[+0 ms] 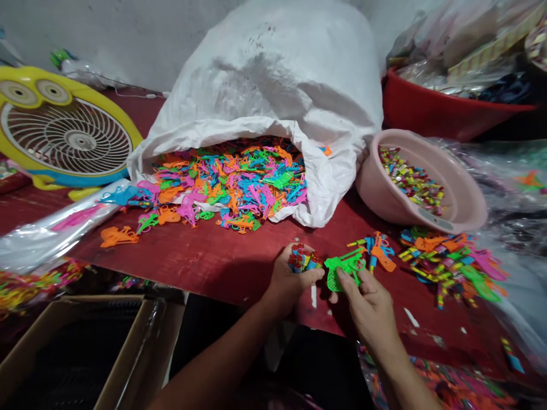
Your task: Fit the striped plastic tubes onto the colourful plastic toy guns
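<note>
My left hand (287, 285) is closed round a bunch of small tubes (304, 259) with red ends and blue and yellow bands. Just to its right, my right hand (371, 302) pinches a green plastic toy gun (344, 270) between thumb and fingers. The toy gun's muzzle end points toward the left hand, near the tubes but seemingly apart. Behind the right hand lies an orange toy gun (382, 253) with a blue one and a banded tube. Many loose toy guns (239, 182) in orange, green, blue and pink spill from a white sack (273, 74).
A pink basin (384, 193) of banded tubes stands at the right, with a pile of toy guns and tubes (453, 265) before it. A yellow fan (81, 139) and plastic bags (60, 228) are at the left. An open carton (81, 353) sits below the red table (171, 262).
</note>
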Action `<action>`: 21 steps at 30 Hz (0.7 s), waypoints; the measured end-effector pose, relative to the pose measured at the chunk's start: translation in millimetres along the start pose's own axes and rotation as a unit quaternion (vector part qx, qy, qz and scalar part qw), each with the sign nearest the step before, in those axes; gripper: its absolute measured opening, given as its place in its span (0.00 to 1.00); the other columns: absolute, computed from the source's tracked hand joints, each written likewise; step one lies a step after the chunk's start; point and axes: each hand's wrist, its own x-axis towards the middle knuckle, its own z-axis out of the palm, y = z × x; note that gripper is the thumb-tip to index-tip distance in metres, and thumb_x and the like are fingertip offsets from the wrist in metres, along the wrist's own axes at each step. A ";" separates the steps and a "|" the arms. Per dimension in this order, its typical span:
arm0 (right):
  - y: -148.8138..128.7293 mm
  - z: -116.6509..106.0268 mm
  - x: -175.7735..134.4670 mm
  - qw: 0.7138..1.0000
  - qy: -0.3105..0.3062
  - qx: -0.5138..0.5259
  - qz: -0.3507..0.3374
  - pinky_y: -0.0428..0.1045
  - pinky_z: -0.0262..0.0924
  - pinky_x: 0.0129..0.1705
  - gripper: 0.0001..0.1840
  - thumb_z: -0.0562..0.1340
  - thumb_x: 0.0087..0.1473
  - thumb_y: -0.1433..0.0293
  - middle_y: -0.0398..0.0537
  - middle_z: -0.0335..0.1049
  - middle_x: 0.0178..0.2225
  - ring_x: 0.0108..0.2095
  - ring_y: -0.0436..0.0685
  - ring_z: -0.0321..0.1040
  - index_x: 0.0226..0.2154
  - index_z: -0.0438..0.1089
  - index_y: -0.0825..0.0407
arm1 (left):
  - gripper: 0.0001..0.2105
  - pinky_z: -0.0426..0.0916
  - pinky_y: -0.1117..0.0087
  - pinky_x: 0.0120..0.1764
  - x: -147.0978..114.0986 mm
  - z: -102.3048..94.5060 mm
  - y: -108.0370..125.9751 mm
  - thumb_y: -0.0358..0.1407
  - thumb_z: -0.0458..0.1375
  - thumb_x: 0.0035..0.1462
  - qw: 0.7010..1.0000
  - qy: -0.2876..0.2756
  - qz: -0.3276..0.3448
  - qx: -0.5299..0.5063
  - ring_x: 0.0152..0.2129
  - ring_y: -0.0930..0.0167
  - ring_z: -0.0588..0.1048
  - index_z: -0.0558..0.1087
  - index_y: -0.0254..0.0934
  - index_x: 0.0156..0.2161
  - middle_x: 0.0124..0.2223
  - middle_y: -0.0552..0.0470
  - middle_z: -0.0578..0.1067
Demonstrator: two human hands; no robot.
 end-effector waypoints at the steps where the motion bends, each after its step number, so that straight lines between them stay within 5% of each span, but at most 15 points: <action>1: -0.3 0.5 -1.1 1.000 -0.001 -0.011 -0.003 0.47 0.61 0.29 0.16 0.61 0.60 0.55 0.44 0.70 0.22 0.24 0.54 0.67 0.30 0.69 0.50 | 0.19 0.65 0.74 0.30 0.0 0.0 0.4 0.32 0.69 0.39 1.000 0.003 0.003 0.007 0.23 0.74 0.70 0.69 0.36 0.38 0.28 0.57 0.72; 11: -8.7 7.3 -8.2 0.989 0.063 -0.124 -0.050 0.46 0.56 0.22 0.17 0.59 0.59 0.54 0.42 0.67 0.18 0.19 0.52 0.63 0.27 0.66 0.48 | 0.17 0.65 0.75 0.31 0.2 -1.4 -4.1 0.29 0.66 0.42 0.991 0.006 0.087 0.104 0.25 0.74 0.70 0.69 0.37 0.39 0.32 0.56 0.73; 17: -15.3 17.5 -8.4 0.998 0.045 -0.044 0.015 0.47 0.57 0.22 0.18 0.57 0.60 0.51 0.42 0.67 0.18 0.18 0.53 0.63 0.28 0.64 0.48 | 0.17 0.66 0.75 0.30 -3.1 0.8 -4.3 0.28 0.64 0.44 0.974 0.036 0.142 0.170 0.25 0.74 0.70 0.67 0.38 0.41 0.32 0.56 0.72; 21: -17.3 14.4 -1.8 0.991 0.054 -0.109 -0.050 0.47 0.55 0.23 0.19 0.57 0.59 0.51 0.42 0.66 0.18 0.19 0.53 0.62 0.27 0.65 0.47 | 0.18 0.66 0.75 0.30 -3.7 -0.3 -5.4 0.28 0.64 0.44 0.973 0.033 0.141 0.182 0.26 0.74 0.71 0.68 0.39 0.42 0.33 0.55 0.72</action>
